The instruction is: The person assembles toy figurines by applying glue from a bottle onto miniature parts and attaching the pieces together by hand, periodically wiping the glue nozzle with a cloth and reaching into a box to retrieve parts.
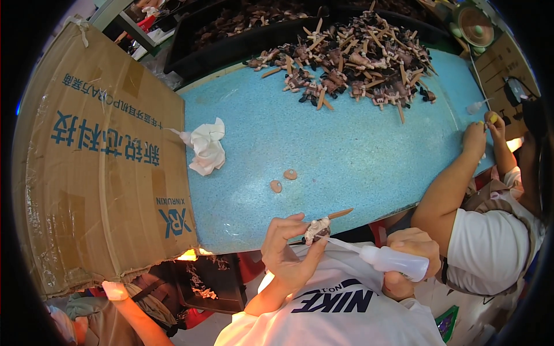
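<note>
My left hand (pixel 283 254) pinches a small painted figurine (pixel 317 229), cream and dark brown, with a flat tan blade-like piece (pixel 340 213) sticking out to the right. In my right hand (pixel 420 243) is a translucent white squeeze bottle (pixel 403 263), tilted so its thin nozzle (pixel 340 243) points left. The nozzle tip meets or nearly meets the figurine's underside; exact contact is too small to tell. Beyond my left hand, two small tan oval pieces (pixel 289 174) lie apart from the figurine on the blue tabletop (pixel 358 155).
A big cardboard box (pixel 109 173) borders the left side. Crumpled white tissue (pixel 208 147) lies beside it. Many similar figurines (pixel 363 63) are heaped at the back, before black trays (pixel 231 40). A co-worker's arm (pixel 456 179) rests at the right, near another small bottle (pixel 475 107).
</note>
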Motion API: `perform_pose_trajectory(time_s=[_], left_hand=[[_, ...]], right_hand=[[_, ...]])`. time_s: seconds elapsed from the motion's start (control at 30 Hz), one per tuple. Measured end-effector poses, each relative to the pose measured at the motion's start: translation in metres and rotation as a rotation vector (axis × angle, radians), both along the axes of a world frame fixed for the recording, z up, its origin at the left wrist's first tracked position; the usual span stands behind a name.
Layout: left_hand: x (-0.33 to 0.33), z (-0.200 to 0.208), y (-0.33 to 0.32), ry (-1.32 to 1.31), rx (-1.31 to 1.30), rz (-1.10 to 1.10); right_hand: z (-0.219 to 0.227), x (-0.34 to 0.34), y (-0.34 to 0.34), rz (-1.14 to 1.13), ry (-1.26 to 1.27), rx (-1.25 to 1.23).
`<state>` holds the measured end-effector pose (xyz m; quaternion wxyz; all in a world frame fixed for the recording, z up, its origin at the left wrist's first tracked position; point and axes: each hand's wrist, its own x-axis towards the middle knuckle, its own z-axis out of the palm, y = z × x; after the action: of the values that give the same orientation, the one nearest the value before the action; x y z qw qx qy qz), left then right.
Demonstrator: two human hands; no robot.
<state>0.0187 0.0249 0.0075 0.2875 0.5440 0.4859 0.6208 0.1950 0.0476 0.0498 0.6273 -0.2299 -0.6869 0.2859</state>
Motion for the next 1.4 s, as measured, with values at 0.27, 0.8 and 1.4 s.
perform_pose_trajectory(time_s=[0.27,0.8,1.4], left_hand=[[0.001,0.002,0.002,-0.007,-0.022,0.067],[0.0,0.0,0.0,-0.026,-0.025,0.081],[-0.032,-0.005,0.004,-0.57,-0.167,0.021]], right_hand=[[0.001,0.001,0.001,-0.045,-0.065,0.007],[-0.015,-0.003,-0.009,-0.221,0.063,-0.023],[-0.049,-0.012,0.039,0.107,0.604,-0.864]])
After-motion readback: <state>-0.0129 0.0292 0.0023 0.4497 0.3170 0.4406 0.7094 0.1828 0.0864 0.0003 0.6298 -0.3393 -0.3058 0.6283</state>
